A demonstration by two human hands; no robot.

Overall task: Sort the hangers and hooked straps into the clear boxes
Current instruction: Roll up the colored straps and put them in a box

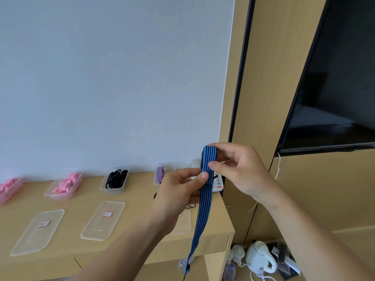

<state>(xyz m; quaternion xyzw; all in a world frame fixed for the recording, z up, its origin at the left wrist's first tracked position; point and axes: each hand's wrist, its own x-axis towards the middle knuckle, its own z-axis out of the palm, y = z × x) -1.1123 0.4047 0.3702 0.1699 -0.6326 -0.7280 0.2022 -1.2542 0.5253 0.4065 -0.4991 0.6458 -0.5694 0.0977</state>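
— While both hands hover above the counter (215, 236), what's held?
— Blue striped strap (204, 201): left hand (178, 191) pinches it, right hand (239, 169) pinches its folded top, tail dangling past the counter's edge.

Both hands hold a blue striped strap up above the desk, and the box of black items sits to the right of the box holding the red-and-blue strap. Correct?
Not quite. In the head view the left hand and right hand do hold the blue striped strap above the desk, but the box of black items sits to the left of the box with the red-and-blue strap, not the right.
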